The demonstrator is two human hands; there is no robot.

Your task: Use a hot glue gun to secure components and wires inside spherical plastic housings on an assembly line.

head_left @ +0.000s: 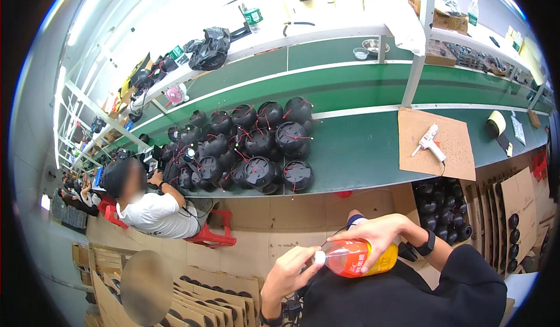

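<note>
Black fabric shirt (402,298) lay below the right grip (380,235), which clasped an orange-labelled transparent plastic bottle (345,261); left grip (288,273) pinched its round white cap (319,257). Green table (356,146) stood beyond.

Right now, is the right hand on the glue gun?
No, the right hand grips the orange bottle, while the glue gun lies on the cardboard sheet.

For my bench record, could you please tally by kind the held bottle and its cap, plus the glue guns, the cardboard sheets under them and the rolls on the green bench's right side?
Bottle: 1
White cap: 1
Glue gun: 1
Cardboard sheet: 1
Roll: 1
Total: 5
</note>
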